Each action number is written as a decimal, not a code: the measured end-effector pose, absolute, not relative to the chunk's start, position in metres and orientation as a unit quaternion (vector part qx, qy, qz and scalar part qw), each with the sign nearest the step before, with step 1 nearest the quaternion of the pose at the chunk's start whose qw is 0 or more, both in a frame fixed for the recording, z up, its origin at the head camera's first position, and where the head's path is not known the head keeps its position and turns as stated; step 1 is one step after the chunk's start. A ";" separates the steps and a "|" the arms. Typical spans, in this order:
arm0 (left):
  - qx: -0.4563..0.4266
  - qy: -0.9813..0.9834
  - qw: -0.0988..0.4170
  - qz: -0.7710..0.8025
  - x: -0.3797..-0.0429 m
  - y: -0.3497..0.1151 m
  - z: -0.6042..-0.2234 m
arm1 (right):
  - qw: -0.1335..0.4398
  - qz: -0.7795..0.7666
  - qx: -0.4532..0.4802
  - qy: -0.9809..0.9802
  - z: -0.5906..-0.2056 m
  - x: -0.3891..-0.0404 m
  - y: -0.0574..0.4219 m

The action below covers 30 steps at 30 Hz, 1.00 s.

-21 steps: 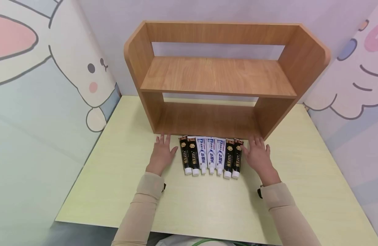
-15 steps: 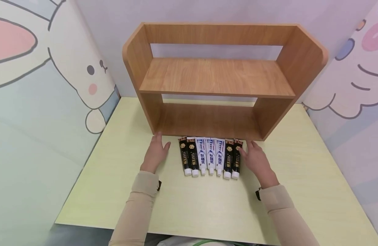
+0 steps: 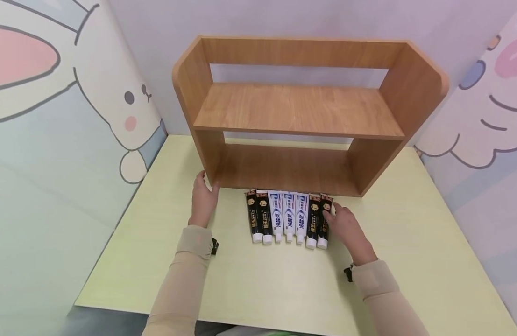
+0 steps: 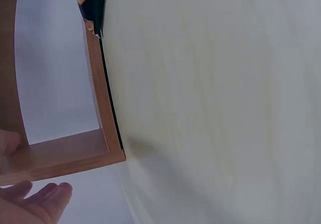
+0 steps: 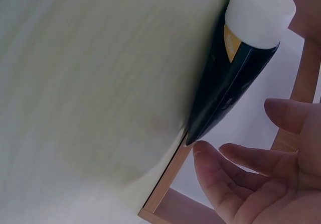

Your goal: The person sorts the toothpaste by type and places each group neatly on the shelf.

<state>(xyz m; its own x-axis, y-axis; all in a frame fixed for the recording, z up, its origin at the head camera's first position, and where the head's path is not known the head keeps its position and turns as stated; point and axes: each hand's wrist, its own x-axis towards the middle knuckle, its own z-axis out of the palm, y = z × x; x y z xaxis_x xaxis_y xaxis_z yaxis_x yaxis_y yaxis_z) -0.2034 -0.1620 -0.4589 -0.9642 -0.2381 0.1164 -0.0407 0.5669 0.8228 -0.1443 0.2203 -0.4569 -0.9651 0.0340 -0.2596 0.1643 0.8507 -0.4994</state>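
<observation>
Toothpaste tubes lie side by side on the table in a row, caps toward me: two black tubes at the left, three white tubes in the middle and two black at the right. My right hand is beside the rightmost black tube. Its thumb reaches over the tube's edge, and in the right wrist view a fingertip is right at the tube's flat end. At the front left corner of the wooden shelf, my left hand has its thumb and fingers on either side of the side panel.
The two-tier shelf stands behind the row, its bottom board close to the tubes' flat ends. Pale yellow table extends in front and to both sides. Walls with cartoon drawings enclose the left, back and right.
My left hand has moved left and away from me, from in front of the shelf to its left panel. The right hand has shifted slightly toward me and inward at the rightmost tube.
</observation>
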 end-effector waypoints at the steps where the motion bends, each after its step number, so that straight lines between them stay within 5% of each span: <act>1: 0.086 -0.875 0.111 -0.464 -0.205 -0.163 -0.459 | 0.125 -0.270 0.057 0.953 -0.457 -0.143 0.219; 30: 0.082 -0.848 0.132 -0.507 -0.242 -0.174 -0.460 | 0.212 -0.318 0.069 0.922 -0.457 -0.140 0.212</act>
<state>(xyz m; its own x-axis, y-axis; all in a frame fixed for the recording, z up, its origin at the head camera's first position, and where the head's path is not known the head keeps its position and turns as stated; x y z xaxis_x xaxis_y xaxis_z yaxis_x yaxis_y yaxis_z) -0.2419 -0.1745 -0.4605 -0.9516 -0.2733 0.1406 -0.0052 0.4715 0.8818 -0.1400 0.2121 -0.4571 -0.9009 -0.0069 -0.4339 0.2619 0.7886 -0.5564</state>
